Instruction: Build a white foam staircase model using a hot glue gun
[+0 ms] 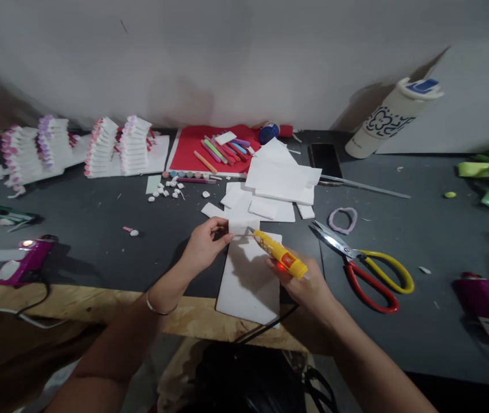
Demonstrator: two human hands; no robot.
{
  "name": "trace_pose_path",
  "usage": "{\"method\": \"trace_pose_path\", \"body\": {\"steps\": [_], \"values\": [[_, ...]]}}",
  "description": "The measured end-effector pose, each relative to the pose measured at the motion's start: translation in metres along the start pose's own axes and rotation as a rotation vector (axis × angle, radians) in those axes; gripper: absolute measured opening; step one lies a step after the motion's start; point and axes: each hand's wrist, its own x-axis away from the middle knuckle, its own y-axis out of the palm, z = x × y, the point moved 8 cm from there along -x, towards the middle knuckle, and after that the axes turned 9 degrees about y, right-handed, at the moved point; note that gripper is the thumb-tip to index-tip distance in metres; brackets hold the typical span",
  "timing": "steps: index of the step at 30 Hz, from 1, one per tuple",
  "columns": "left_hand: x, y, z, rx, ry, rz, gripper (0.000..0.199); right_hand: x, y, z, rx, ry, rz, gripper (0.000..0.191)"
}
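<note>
My right hand point(302, 287) is wrapped round a yellow hot glue gun point(279, 252) with a small red light glowing on it. The nozzle points left, at a small white piece point(243, 225) whose left edge my left hand point(207, 244) pinches between thumb and fingers. I cannot tell whether the nozzle touches it. Below both hands lies a white rectangular board point(248, 287), its near end over the table edge. Beyond it, several white sheets and strips point(282, 180) are heaped. Scissors point(356, 252) with one red and one yellow handle lie partly spread to the right.
Markers point(222, 150) lie on a red sheet at the back. A tall white tumbler point(392, 120) stands by a phone point(325, 160). Rows of white pieces with pink and purple tips point(117, 149) stand at left. Purple devices point(24, 261) sit at both sides, the left one corded.
</note>
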Motion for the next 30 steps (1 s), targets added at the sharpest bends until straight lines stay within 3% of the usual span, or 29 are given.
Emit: {"method": "trace_pose_path", "body": {"steps": [30], "values": [[-0.001,-0.012,0.004,-0.057,0.016,0.033,0.015,-0.004,-0.006,0.004,-0.091,0.083,0.018,0.035]]}}
